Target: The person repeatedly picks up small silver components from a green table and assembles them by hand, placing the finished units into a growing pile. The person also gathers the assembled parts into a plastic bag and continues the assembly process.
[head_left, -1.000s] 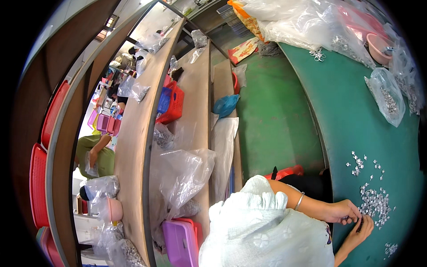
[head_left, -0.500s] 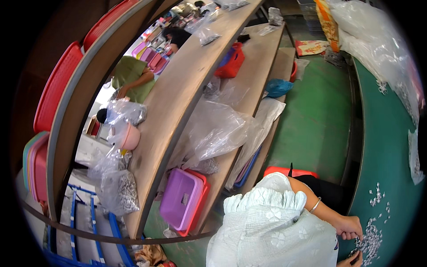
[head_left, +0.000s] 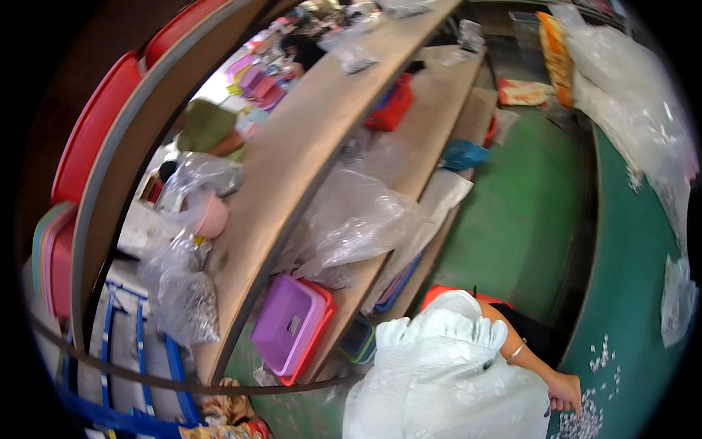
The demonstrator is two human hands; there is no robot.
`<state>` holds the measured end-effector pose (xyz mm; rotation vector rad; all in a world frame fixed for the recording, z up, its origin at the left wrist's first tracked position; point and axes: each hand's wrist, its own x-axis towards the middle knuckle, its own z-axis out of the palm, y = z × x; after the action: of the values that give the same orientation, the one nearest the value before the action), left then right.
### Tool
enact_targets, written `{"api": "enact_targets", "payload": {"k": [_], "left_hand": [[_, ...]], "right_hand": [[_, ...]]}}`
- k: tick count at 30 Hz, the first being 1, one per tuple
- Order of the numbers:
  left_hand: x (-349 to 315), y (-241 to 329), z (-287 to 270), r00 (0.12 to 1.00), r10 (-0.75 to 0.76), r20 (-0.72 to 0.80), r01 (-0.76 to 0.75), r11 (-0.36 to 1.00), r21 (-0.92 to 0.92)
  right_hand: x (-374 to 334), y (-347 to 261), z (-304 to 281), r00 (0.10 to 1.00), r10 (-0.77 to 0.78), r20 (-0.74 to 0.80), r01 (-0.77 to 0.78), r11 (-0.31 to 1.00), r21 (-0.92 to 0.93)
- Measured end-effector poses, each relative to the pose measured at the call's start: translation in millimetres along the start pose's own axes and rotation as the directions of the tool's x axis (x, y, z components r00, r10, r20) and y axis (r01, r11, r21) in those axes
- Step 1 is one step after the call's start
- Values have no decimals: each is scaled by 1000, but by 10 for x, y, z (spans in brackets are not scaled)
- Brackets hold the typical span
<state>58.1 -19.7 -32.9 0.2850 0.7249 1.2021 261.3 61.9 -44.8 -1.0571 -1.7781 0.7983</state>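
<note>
My left hand [head_left: 566, 390] is right beside a loose heap of small silvery pieces [head_left: 581, 424] on the green table [head_left: 636, 293], its fingers [head_left: 576, 402] curled downward; I cannot tell whether they grip one. My right hand is out of view. A thinner scatter [head_left: 602, 358] lies near the heap, a clear plastic bag [head_left: 678, 300] farther off. Judging by the heap, plenty remains loose; how much is finished I cannot tell.

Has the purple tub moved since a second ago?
No. Against the wooden shelf, the purple tub keeps its place at the lower end, the red tub behind it; the whole view has shifted.
</note>
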Motion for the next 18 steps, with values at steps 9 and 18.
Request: {"api": "enact_targets", "payload": {"k": [9, 18], "left_hand": [[-23, 457, 267, 998, 58, 2, -56, 950, 307], [113, 614, 648, 965, 204, 163, -261, 761, 593]], "right_hand": [[101, -940, 445, 902, 425, -75, -342, 810, 476], [127, -1122, 238, 864, 503, -4, -265, 462, 846]]}}
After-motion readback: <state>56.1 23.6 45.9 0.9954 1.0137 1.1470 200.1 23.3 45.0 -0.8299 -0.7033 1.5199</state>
